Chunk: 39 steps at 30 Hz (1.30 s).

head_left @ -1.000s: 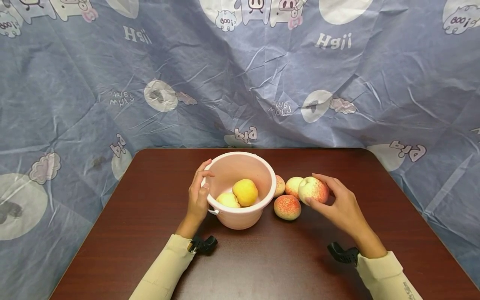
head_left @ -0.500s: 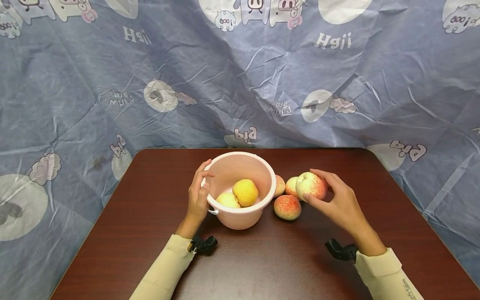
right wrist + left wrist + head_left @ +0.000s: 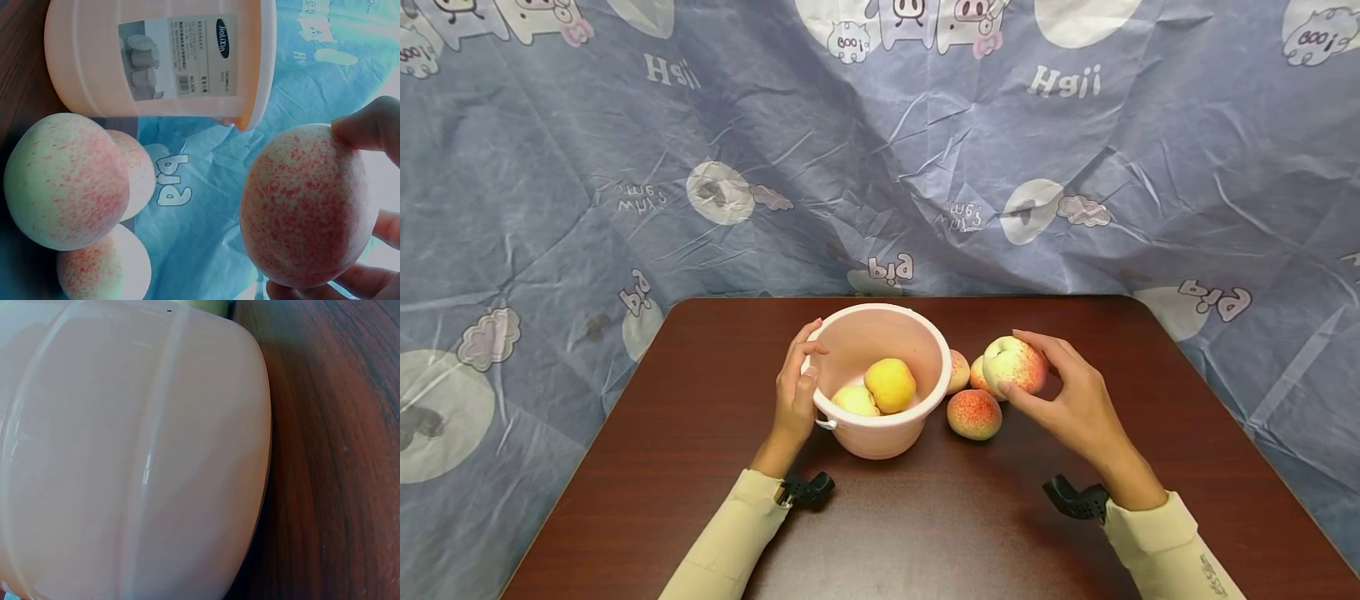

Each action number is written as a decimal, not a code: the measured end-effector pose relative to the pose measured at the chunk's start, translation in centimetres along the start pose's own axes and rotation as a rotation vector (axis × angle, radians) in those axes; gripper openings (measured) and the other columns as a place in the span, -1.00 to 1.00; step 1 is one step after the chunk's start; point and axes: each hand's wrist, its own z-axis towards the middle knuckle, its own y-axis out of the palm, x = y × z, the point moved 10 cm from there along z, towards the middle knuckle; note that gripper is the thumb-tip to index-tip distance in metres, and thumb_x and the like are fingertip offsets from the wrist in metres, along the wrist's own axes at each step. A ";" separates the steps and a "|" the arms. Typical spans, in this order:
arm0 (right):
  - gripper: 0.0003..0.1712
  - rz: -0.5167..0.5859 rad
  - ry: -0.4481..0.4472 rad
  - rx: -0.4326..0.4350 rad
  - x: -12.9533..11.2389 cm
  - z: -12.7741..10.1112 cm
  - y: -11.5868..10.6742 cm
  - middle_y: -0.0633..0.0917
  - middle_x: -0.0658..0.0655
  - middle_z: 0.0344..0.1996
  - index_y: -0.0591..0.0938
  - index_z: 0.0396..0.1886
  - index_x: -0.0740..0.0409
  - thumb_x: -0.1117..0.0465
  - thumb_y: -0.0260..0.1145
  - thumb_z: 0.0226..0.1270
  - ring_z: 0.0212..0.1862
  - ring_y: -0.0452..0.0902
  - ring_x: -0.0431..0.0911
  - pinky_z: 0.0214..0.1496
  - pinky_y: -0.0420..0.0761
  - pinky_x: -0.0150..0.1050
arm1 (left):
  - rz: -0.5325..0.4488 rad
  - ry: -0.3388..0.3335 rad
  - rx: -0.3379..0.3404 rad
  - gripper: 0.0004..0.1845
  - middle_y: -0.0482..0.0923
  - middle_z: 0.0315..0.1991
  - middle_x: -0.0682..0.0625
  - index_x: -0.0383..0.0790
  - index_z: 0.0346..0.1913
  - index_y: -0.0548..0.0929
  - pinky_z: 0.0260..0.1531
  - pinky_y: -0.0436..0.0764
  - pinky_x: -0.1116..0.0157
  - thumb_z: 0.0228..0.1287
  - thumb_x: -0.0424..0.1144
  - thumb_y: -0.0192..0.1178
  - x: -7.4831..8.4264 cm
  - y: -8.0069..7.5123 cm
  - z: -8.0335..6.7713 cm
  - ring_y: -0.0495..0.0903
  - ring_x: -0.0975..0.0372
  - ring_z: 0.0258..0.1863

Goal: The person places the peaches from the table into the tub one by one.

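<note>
A right hand (image 3: 1071, 400) holds a red-speckled peach (image 3: 1015, 365) between fingertips (image 3: 369, 125) and thumb, lifted clear of the table (image 3: 700, 467) just right of a pink bucket (image 3: 880, 433). The left hand (image 3: 796, 392) grips the bucket's near-left rim, thumb hooked over the edge. Three more peaches (image 3: 974, 413) cluster beside the bucket's right wall; two yellower ones (image 3: 891, 384) lie inside — half its floor is bare. Open tabletop lies to the right and in front. The held peach is pale cream, mottled red, smooth-skinned.
</note>
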 end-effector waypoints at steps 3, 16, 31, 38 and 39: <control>-0.17 0.003 -0.004 0.003 -0.4 0.2 0.0 0.59 -0.02 0.04 0.53 0.24 -0.11 0.25 0.59 -0.15 -0.07 0.47 -0.32 -0.10 0.39 -0.60 | 0.001 -0.001 -0.003 -0.63 0.34 0.29 -0.34 -0.49 -0.16 0.47 0.28 0.24 0.12 0.17 -0.26 -0.20 -1.2 0.0 -0.4 0.30 -0.15 0.30; -0.19 0.035 -0.003 0.016 -1.9 1.3 0.1 0.58 -0.07 0.06 0.52 0.25 -0.19 0.22 0.57 -0.10 -0.02 0.46 -0.31 -0.07 0.39 -0.58 | 0.007 -0.015 -0.007 -0.64 0.34 0.31 -0.26 -0.45 -0.14 0.48 0.28 0.23 0.13 0.18 -0.25 -0.20 -1.4 0.0 -0.4 0.30 -0.10 0.31; -0.22 0.082 -0.036 0.027 -5.1 2.8 0.0 0.60 0.04 0.02 0.55 0.21 0.01 0.31 0.58 -0.13 -0.16 0.49 -0.25 -0.18 0.42 -0.57 | 0.006 -0.011 -0.002 -0.57 0.35 0.34 -0.07 -0.46 -0.14 0.48 0.28 0.23 0.09 0.21 -0.14 -0.19 -2.9 0.0 -0.6 0.31 0.03 0.33; -0.28 0.135 -0.035 0.007 -7.9 3.4 -0.1 0.59 0.19 0.02 0.54 0.16 0.25 0.44 0.53 -0.12 -0.12 0.50 -0.24 -0.12 0.47 -0.58 | 0.017 -0.006 0.004 -0.55 0.35 0.33 -0.14 -0.49 -0.14 0.47 0.28 0.24 0.10 0.22 -0.13 -0.20 -2.9 -0.1 -0.6 0.30 0.02 0.34; -0.29 0.150 -0.029 0.001 -8.3 3.5 -0.1 0.59 0.22 0.02 0.54 0.15 0.28 0.45 0.52 -0.12 -0.10 0.51 -0.23 -0.09 0.48 -0.57 | 0.019 -0.004 0.005 -0.55 0.35 0.33 -0.17 -0.49 -0.14 0.48 0.28 0.24 0.09 0.23 -0.12 -0.19 -2.8 -0.1 -0.6 0.30 0.02 0.34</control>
